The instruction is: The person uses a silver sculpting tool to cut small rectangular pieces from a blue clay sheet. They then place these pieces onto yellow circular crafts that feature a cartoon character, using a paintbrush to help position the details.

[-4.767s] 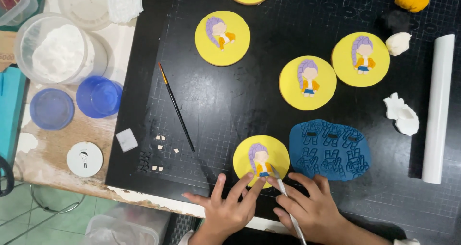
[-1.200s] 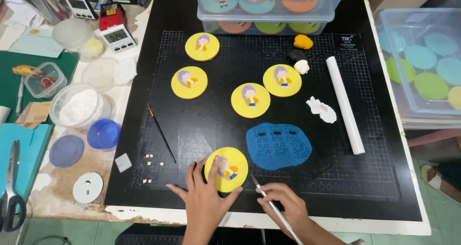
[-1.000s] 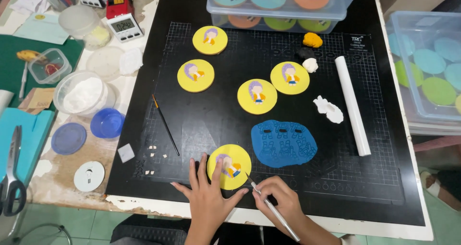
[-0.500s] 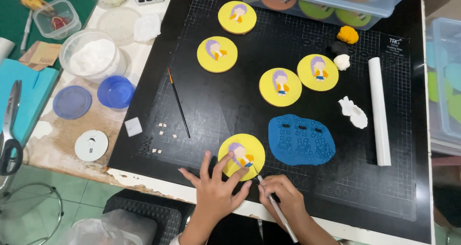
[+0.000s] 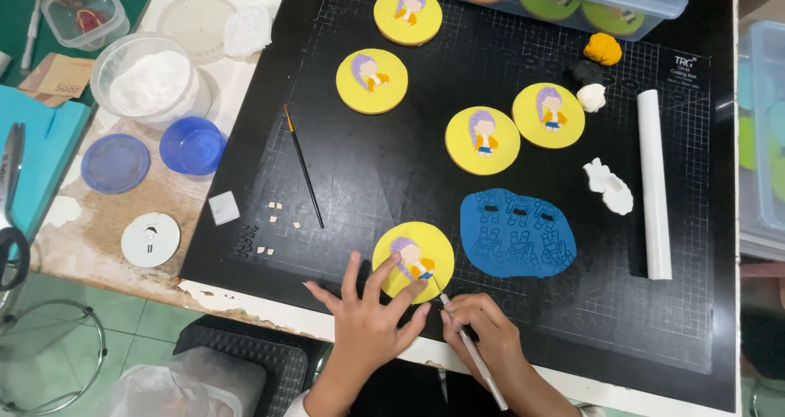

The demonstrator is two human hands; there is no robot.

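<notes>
My left hand (image 5: 370, 317) rests with fingers spread on the black cutting mat (image 5: 392, 172), its fingertips touching the near edge of a yellow round disc (image 5: 431, 245) that carries a small figure with purple hair. My right hand (image 5: 482, 335) grips a thin pointed tool (image 5: 468, 345); its tip touches the figure's lower right on that disc. Three more yellow discs with the same figure (image 5: 372, 80) (image 5: 482, 140) (image 5: 549, 114) lie farther up the mat, and another (image 5: 407, 14) sits near the far edge.
A flat blue sheet with cut-outs (image 5: 513, 233) lies right of the disc. A white roller (image 5: 653, 184), white, black and orange lumps (image 5: 603, 49), a thin brush (image 5: 303, 165) and tiny cut bits (image 5: 266, 229) sit on the mat. Left are a powder tub (image 5: 151, 78) and blue lids (image 5: 190, 145).
The view has drifted and moved closer since the earlier frames. My hands stay at the near yellow disc, and the tool tip has moved onto the figure.
</notes>
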